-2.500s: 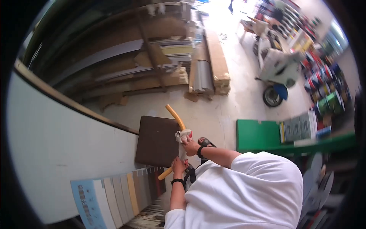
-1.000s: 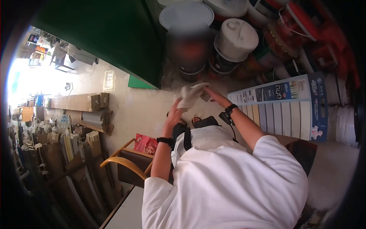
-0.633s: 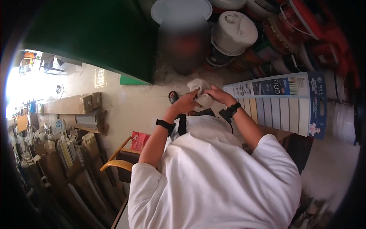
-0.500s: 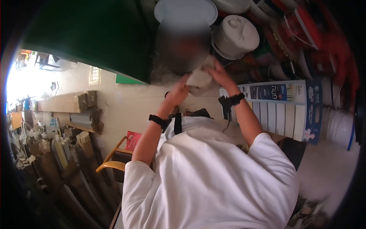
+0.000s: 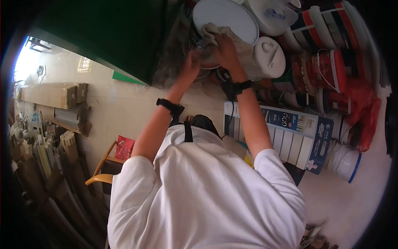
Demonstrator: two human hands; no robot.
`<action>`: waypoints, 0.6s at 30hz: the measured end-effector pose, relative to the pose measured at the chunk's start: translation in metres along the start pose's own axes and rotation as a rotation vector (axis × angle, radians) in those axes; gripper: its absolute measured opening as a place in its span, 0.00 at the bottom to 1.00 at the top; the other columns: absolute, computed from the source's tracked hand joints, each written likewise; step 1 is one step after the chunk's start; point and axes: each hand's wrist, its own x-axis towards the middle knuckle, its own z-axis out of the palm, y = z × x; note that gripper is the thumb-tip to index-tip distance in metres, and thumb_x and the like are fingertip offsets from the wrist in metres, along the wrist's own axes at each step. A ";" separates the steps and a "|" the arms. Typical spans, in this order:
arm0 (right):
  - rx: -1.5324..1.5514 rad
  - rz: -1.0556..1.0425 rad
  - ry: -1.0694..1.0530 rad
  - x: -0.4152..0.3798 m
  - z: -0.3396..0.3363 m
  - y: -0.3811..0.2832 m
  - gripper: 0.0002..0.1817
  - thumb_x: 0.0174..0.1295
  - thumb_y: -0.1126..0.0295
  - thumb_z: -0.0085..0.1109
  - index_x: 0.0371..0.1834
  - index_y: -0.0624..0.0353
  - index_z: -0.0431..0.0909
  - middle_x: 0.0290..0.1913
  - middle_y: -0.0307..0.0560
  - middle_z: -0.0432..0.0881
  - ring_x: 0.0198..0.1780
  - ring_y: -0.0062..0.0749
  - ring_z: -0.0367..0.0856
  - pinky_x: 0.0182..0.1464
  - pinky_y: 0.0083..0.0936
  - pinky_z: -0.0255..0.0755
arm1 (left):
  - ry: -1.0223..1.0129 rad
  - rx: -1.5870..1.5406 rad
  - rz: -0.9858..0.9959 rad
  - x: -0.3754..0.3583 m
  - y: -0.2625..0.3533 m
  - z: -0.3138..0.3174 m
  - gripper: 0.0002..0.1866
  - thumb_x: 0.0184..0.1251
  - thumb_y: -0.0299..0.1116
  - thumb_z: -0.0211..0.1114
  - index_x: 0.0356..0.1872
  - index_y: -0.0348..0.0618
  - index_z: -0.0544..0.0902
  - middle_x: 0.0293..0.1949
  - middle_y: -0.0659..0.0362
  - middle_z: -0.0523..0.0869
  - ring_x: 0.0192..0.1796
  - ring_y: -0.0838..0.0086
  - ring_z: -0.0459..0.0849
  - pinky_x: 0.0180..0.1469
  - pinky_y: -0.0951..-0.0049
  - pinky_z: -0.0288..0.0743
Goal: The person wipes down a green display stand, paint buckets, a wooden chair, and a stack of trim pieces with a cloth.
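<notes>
A pale beige cloth (image 5: pixel 240 43) is bunched in my right hand (image 5: pixel 225 52), against the edge of a round bucket with a white lid (image 5: pixel 226 16). Part of the cloth hangs down to the right, over the bucket's side. My left hand (image 5: pixel 190 66) is lower, near the bucket's left side and apart from the cloth. Motion smears its fingers, so I cannot make out their shape or whether they touch the bucket. Just right of the cloth stands a white plastic canister (image 5: pixel 269 58) with a round cap and a moulded handle.
A green panel (image 5: pixel 103 33) rises on the left. Paint buckets, among them a red one (image 5: pixel 329 70), are stacked at right. A sample board (image 5: pixel 277 133) leans below my right forearm. A wooden-armed chair (image 5: pixel 101 176), long cartons (image 5: pixel 49 97) and strip bundles stand left.
My right hand has carried the cloth up to the lidded bucket. My left hand, earlier at the cloth, has come away from it. The view has shifted, and the blur over the bucket is gone.
</notes>
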 end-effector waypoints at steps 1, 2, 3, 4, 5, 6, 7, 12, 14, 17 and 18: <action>0.011 0.028 -0.017 -0.003 -0.007 -0.003 0.25 0.61 0.67 0.57 0.61 0.66 0.75 0.58 0.63 0.79 0.56 0.55 0.78 0.61 0.41 0.70 | 0.002 0.035 -0.028 0.009 0.004 -0.002 0.16 0.72 0.35 0.59 0.57 0.43 0.74 0.36 0.56 0.85 0.36 0.68 0.86 0.41 0.65 0.78; 0.019 0.059 -0.032 -0.004 -0.015 -0.002 0.25 0.61 0.67 0.57 0.61 0.67 0.75 0.58 0.62 0.80 0.56 0.52 0.79 0.60 0.39 0.70 | 0.001 0.069 -0.054 0.020 0.016 -0.002 0.17 0.72 0.37 0.59 0.57 0.42 0.74 0.37 0.55 0.85 0.36 0.68 0.86 0.41 0.65 0.78; 0.082 0.134 0.010 -0.008 -0.019 0.012 0.25 0.60 0.67 0.58 0.61 0.67 0.75 0.56 0.61 0.81 0.55 0.49 0.80 0.59 0.38 0.71 | -0.001 0.098 -0.079 0.030 0.022 0.001 0.18 0.72 0.39 0.60 0.57 0.41 0.74 0.38 0.55 0.86 0.37 0.68 0.87 0.42 0.65 0.79; 0.142 0.207 0.048 -0.014 -0.021 0.034 0.25 0.59 0.68 0.58 0.60 0.66 0.76 0.54 0.59 0.82 0.54 0.46 0.81 0.57 0.36 0.72 | -0.013 0.015 -0.150 0.040 0.026 0.006 0.18 0.73 0.42 0.59 0.55 0.39 0.76 0.37 0.55 0.86 0.37 0.68 0.87 0.41 0.64 0.79; 0.201 0.277 0.083 -0.019 -0.027 0.053 0.25 0.59 0.68 0.58 0.60 0.66 0.76 0.53 0.58 0.84 0.53 0.43 0.82 0.55 0.34 0.73 | -0.021 -0.069 -0.223 0.051 0.026 0.013 0.20 0.73 0.44 0.59 0.53 0.38 0.77 0.36 0.54 0.86 0.37 0.67 0.88 0.41 0.64 0.79; 0.284 0.328 0.056 -0.020 -0.036 0.066 0.25 0.59 0.68 0.58 0.60 0.67 0.76 0.53 0.57 0.84 0.53 0.41 0.82 0.55 0.33 0.73 | -0.024 -0.155 -0.297 0.059 0.025 0.020 0.21 0.74 0.47 0.59 0.51 0.36 0.79 0.35 0.54 0.87 0.37 0.67 0.88 0.41 0.64 0.80; 0.370 0.376 0.024 -0.019 -0.044 0.076 0.25 0.60 0.67 0.58 0.60 0.67 0.76 0.53 0.55 0.84 0.53 0.39 0.81 0.56 0.33 0.72 | -0.086 -0.148 -0.386 0.065 0.023 0.027 0.23 0.74 0.49 0.58 0.47 0.35 0.81 0.33 0.54 0.87 0.37 0.68 0.88 0.40 0.64 0.80; 0.346 0.392 -0.204 0.011 -0.042 0.075 0.26 0.60 0.65 0.58 0.58 0.72 0.76 0.52 0.56 0.84 0.54 0.40 0.80 0.58 0.32 0.71 | -0.193 -0.144 -0.494 0.069 0.039 0.041 0.33 0.75 0.57 0.50 0.33 0.32 0.85 0.30 0.46 0.88 0.40 0.60 0.88 0.44 0.60 0.80; 0.323 0.388 -0.287 0.026 -0.032 0.066 0.26 0.60 0.64 0.58 0.57 0.73 0.77 0.52 0.57 0.83 0.54 0.41 0.80 0.58 0.32 0.71 | -0.122 0.019 -0.433 0.071 0.031 0.042 0.34 0.76 0.58 0.47 0.33 0.31 0.85 0.31 0.42 0.87 0.42 0.51 0.87 0.48 0.56 0.78; 0.323 0.282 -0.407 0.051 -0.025 0.037 0.23 0.62 0.67 0.56 0.58 0.69 0.77 0.48 0.50 0.84 0.52 0.35 0.78 0.58 0.27 0.69 | -0.076 0.137 -0.346 0.076 0.031 0.041 0.30 0.77 0.51 0.43 0.42 0.29 0.82 0.38 0.36 0.85 0.45 0.38 0.83 0.53 0.48 0.74; 0.303 0.280 -0.444 0.060 -0.024 0.032 0.23 0.62 0.66 0.57 0.58 0.69 0.77 0.52 0.53 0.82 0.56 0.36 0.77 0.60 0.29 0.68 | -0.057 0.170 -0.269 0.075 0.022 0.043 0.27 0.77 0.47 0.45 0.43 0.30 0.82 0.39 0.37 0.85 0.45 0.40 0.83 0.52 0.48 0.74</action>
